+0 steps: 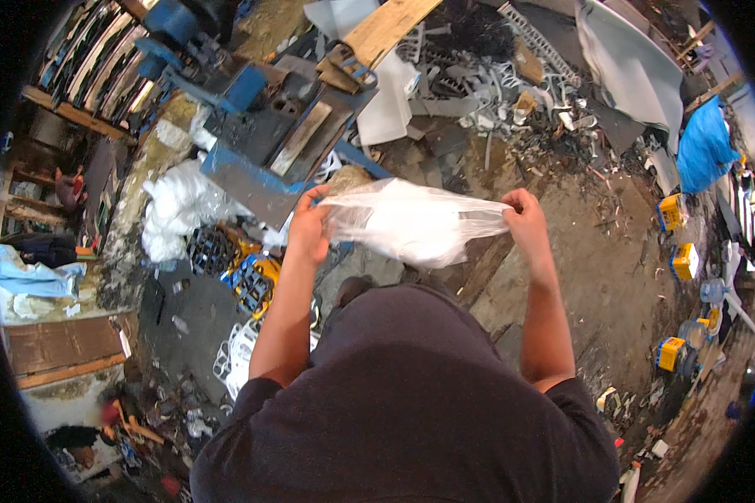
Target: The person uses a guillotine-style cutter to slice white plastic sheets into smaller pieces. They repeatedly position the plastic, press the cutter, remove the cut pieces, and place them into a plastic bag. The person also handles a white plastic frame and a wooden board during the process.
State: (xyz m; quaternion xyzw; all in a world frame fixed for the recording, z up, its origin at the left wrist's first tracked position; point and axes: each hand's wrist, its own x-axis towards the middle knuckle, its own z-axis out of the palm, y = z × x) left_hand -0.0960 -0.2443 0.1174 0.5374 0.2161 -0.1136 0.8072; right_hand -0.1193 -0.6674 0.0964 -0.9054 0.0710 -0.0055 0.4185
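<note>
A clear plastic bag (356, 220) is stretched sideways between my two hands, in front of my body. Something white (415, 222) shows through its middle; I cannot make out what it is. My left hand (310, 225) is closed on the bag's left end, thumb and fingers gripping the film. At the other end, my right hand (524, 220) pinches a gathered, twisted part of the bag. Just beyond my left hand stands a blue and black machine (260, 117) with a worn metal bed.
White plastic bags (176, 205) lie left of the machine, near black and yellow plastic parts (256, 281). A heap of grey plastic scrap (486, 84) covers the far floor. Yellow and blue boxes (684, 261) line the right side, below a blue sack (703, 149). A wooden board (390, 29) leans at the back.
</note>
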